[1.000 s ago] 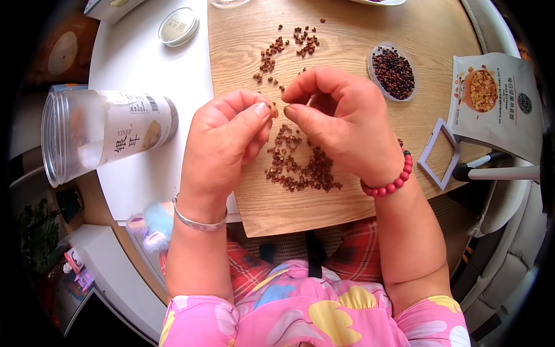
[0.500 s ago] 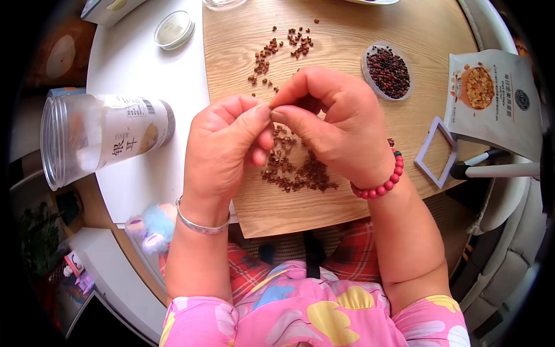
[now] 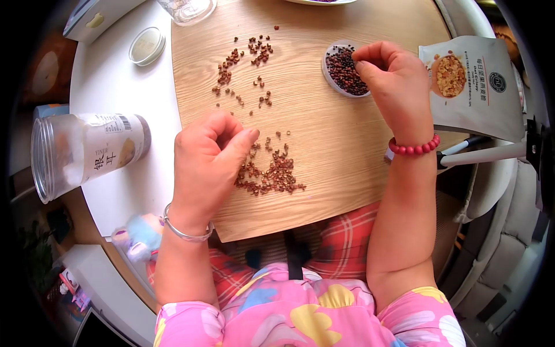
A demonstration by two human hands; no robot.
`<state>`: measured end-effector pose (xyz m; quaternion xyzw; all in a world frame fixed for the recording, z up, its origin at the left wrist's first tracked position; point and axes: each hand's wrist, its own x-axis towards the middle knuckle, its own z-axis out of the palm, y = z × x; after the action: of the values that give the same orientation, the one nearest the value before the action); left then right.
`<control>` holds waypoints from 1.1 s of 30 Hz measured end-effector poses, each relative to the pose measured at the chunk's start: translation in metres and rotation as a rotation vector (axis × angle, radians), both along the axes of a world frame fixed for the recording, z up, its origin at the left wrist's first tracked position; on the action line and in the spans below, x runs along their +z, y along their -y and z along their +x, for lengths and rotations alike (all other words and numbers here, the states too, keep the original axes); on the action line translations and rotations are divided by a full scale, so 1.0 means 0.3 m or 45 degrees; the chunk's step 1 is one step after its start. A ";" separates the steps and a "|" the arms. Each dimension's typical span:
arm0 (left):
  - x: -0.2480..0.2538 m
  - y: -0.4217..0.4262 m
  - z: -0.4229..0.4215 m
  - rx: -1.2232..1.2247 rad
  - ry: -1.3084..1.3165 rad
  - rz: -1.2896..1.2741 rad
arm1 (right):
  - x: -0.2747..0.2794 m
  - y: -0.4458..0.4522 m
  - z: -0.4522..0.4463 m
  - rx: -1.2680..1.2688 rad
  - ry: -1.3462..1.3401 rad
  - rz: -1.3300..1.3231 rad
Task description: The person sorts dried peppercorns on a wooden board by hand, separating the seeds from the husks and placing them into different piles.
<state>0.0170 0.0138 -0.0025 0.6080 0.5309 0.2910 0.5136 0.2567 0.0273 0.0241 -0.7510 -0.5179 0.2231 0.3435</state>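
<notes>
My right hand (image 3: 399, 87) is over the right edge of a small round clear tub (image 3: 341, 87), its thumb and forefinger pinched together. Dark red and black grains like peppercorns (image 3: 346, 70) fill the tub. Anything in that pinch is too small to make out. My left hand (image 3: 205, 165) is closed, fingers curled and thumb against them, left of a pile of reddish-brown husks like Sichuan peppercorns (image 3: 274, 175). Its inner fingers are hidden, so I cannot see what they hold. More brown peppercorns (image 3: 224, 75) lie scattered farther up the wooden table (image 3: 324, 144).
On the left a large clear plastic jar (image 3: 87, 147) lies on its side, with a round lid (image 3: 147, 46) behind it on the white surface. A grey food pouch (image 3: 471, 87) lies at the right, near a pale stand arm (image 3: 485, 155). A glass container (image 3: 188, 8) stands at the top.
My hands were together over the pile and are now apart. The right has moved up and right to the tub; the left has moved slightly down. The whole view has shifted a little.
</notes>
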 end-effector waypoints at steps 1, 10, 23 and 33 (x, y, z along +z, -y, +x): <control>0.000 -0.001 0.001 0.019 -0.004 0.009 | 0.001 -0.001 0.005 -0.002 0.002 0.000; 0.004 -0.025 -0.055 -0.052 -0.049 0.101 | -0.019 -0.006 -0.018 0.048 0.192 0.024; 0.003 -0.060 -0.114 0.190 -0.094 0.040 | -0.091 0.056 -0.336 0.643 0.219 0.381; 0.002 -0.066 -0.112 0.255 -0.017 0.039 | -0.137 0.050 -0.387 0.722 0.528 0.378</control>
<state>-0.0167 0.0336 -0.0020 0.5616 0.5879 0.3450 0.4689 0.1407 0.0124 -0.0169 -0.5492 -0.7903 0.0752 0.2610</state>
